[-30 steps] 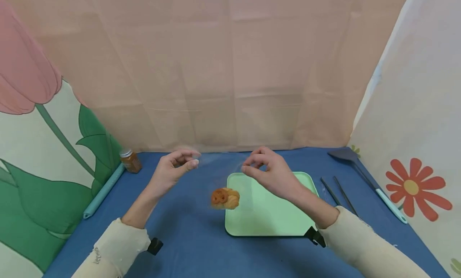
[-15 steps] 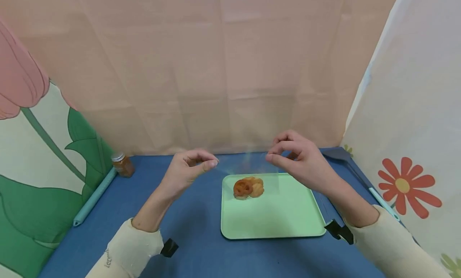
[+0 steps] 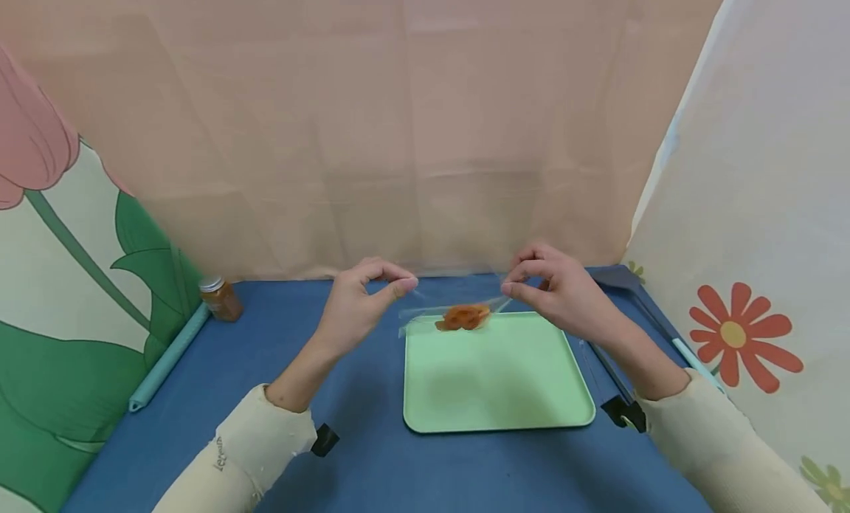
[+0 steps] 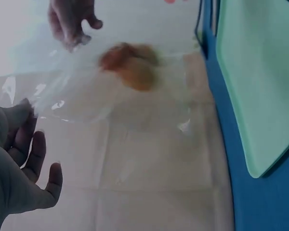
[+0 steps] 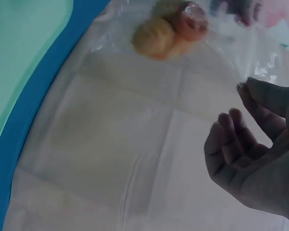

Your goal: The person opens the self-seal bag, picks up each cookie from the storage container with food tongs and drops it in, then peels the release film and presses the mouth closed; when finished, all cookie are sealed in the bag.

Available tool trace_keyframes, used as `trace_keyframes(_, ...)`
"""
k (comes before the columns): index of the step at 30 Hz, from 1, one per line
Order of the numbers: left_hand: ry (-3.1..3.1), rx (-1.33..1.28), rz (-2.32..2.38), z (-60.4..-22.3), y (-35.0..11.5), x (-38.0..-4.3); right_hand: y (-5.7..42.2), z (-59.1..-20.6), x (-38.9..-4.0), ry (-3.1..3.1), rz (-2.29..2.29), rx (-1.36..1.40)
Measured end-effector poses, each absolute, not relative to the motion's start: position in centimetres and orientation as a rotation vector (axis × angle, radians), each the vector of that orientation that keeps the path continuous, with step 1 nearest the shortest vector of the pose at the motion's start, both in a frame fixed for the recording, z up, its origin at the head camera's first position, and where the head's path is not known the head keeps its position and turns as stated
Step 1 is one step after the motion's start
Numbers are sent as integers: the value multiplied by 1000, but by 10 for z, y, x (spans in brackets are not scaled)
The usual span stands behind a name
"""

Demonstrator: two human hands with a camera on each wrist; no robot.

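A golden-brown bread roll [image 3: 463, 317] lies inside a clear plastic bag [image 4: 77, 98], held up in the air above the far edge of the light green tray [image 3: 498, 387]. My left hand [image 3: 358, 306] pinches one side of the bag's edge between thumb and forefinger. On the other side, my right hand [image 3: 561, 290] pinches the bag the same way. In the right wrist view the remaining fingers [image 5: 231, 144] are loosely curled and touch nothing. The bread [image 4: 130, 65] is blurred in the left wrist view, and the bag's outline is faint.
A jar with a silver lid [image 3: 221, 299] and a rolled teal item [image 3: 169, 358] stand at the left. A spatula [image 3: 651, 314] lies at the right, beside dark sticks [image 3: 609, 369] partly hidden by my right forearm. Blue cloth [image 3: 372, 469] covers the table.
The bagged bread has moved from left of the tray to above its far edge, swinging up and away. Both hands have shifted right, still holding the bag.
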State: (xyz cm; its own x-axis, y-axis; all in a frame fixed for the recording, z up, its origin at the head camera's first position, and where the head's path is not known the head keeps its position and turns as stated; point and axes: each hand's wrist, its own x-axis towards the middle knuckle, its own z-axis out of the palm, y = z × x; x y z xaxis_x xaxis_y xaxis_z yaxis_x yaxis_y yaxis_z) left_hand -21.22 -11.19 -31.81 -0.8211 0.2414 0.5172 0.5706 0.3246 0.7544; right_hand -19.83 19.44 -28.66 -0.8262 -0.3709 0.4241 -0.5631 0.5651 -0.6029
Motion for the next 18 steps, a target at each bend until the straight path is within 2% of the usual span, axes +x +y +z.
trace_keyframes(13, -2418, -670, -1543, -307, -118, -216, 203, -292, -207, -2485, 1520, 846)
trace_keyframes(18, -2400, -684, -1587, -307, -120, -219, 202, -294, -209, -2473, 1637, 789)
